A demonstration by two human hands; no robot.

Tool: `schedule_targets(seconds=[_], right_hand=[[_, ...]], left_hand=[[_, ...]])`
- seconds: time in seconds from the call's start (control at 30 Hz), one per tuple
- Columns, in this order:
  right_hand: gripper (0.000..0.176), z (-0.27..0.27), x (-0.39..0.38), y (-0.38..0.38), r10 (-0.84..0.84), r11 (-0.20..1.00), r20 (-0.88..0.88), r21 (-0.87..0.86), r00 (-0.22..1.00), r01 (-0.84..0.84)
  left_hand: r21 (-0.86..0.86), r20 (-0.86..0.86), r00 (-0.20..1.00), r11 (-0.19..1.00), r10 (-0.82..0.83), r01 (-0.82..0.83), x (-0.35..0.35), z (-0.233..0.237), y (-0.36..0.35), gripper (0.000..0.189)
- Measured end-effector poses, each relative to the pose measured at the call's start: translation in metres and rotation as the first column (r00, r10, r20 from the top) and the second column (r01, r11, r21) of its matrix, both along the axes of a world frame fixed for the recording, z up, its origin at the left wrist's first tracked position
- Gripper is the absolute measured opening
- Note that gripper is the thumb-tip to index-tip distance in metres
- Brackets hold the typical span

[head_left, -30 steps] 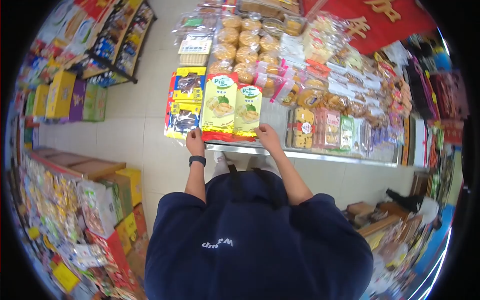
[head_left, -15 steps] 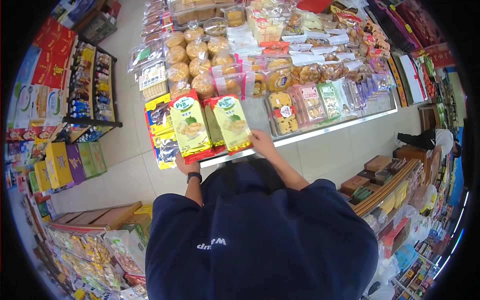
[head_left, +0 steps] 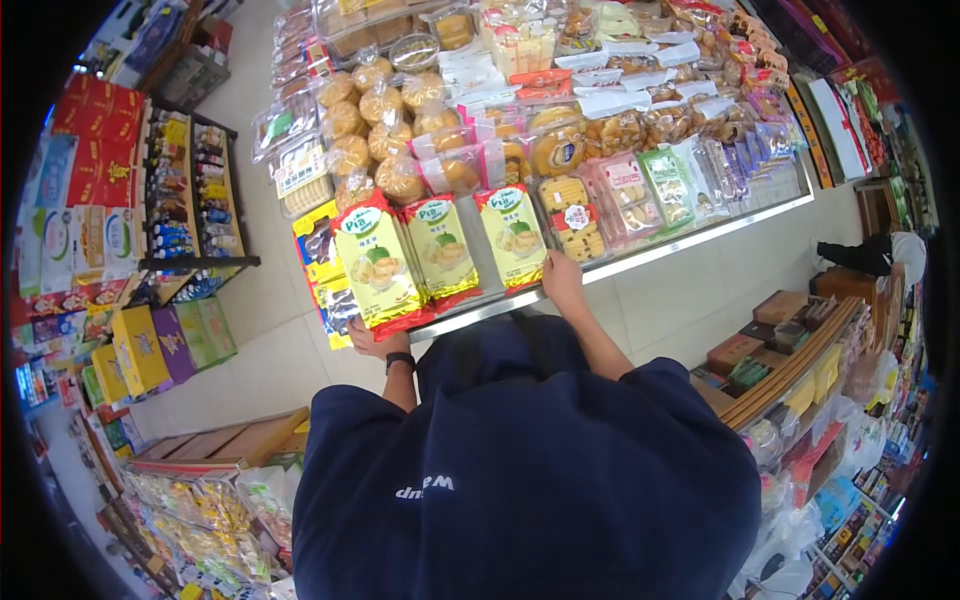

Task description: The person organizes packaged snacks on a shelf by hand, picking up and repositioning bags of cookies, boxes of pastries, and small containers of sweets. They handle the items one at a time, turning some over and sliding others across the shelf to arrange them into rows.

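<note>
Three yellow-and-red packets marked Pia lie at the front edge of a display table. My right hand [head_left: 564, 282] grips the lower right corner of the right packet [head_left: 514, 238], its fingers partly behind the wrapper. My left hand [head_left: 376, 342] is closed at the bottom edge of the left packet [head_left: 378, 262], with most fingers hidden under it. Between these two, the middle packet [head_left: 442, 244] lies untouched by either hand. A tray of chocolate-chip cookies [head_left: 571, 215] stands just right of the right packet. Yellow-and-blue packets [head_left: 335, 295] lie beside the left one.
Wrapped round buns [head_left: 380, 105] and other bagged pastries cover the table behind. Its metal front edge [head_left: 660, 242] runs close to my body. Drink shelves [head_left: 190, 190] stand left, and a wooden rack [head_left: 800, 360] stands right. A person in dark trousers [head_left: 855, 255] is farther right.
My right hand has moved the right packet to the right, opening a gap between it and the middle packet. My left hand stays at the left packet's bottom edge.
</note>
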State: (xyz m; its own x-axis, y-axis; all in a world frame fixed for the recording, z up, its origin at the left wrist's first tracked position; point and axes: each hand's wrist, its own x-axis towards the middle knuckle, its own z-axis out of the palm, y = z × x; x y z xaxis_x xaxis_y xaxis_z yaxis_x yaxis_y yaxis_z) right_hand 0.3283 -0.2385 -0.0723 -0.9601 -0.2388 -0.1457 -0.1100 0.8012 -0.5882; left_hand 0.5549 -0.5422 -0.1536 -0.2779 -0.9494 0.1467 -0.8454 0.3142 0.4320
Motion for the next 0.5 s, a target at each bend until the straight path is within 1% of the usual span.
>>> schedule_targets(seconds=[0.03,0.07,0.1,0.13,0.2,0.23,0.33,0.43,0.5], right_hand=[[0.017,-0.006,-0.001,-0.004,-0.027,0.999,-0.004,0.022,1.000,0.027],[0.017,-0.010,0.000,-0.004,-0.047,0.997,0.013,0.065,0.999,0.046],[0.018,-0.009,0.001,-0.004,-0.066,0.992,0.030,0.110,0.997,0.062],[0.019,-0.009,0.003,-0.003,-0.084,0.985,0.047,0.157,0.995,0.075],[0.024,0.000,0.003,-0.001,-0.067,0.973,0.094,0.228,0.993,0.044],[0.027,0.007,0.003,0.001,-0.059,0.964,0.116,0.265,0.991,0.026],[0.039,0.031,0.010,-0.009,-0.014,0.945,0.150,0.325,0.989,-0.036],[0.057,0.056,0.025,-0.033,0.223,0.928,-0.001,0.307,0.975,-0.212],[0.063,0.050,0.023,-0.052,0.432,0.882,-0.181,0.287,0.883,-0.373]], left_hand=[[0.000,0.001,1.000,1.000,-0.005,0.005,0.000,0.000,0.000,0.068],[0.036,0.005,1.000,0.999,-0.007,0.007,0.002,0.000,0.000,0.074],[0.071,0.009,1.000,0.997,-0.010,0.009,0.001,0.005,0.002,0.080],[0.075,0.033,0.999,0.997,-0.035,0.032,0.001,0.011,0.002,0.081],[0.091,0.079,0.993,0.993,-0.082,0.075,-0.002,0.017,0.004,0.085],[0.120,0.034,0.997,0.991,-0.069,0.064,-0.002,0.015,0.003,0.086],[0.104,0.086,0.992,0.991,-0.094,0.085,0.004,0.003,-0.001,0.087],[0.084,0.035,0.996,0.993,-0.083,0.080,0.008,-0.003,-0.004,0.089],[0.081,0.008,0.997,0.993,-0.082,0.081,0.008,-0.006,-0.005,0.089]])
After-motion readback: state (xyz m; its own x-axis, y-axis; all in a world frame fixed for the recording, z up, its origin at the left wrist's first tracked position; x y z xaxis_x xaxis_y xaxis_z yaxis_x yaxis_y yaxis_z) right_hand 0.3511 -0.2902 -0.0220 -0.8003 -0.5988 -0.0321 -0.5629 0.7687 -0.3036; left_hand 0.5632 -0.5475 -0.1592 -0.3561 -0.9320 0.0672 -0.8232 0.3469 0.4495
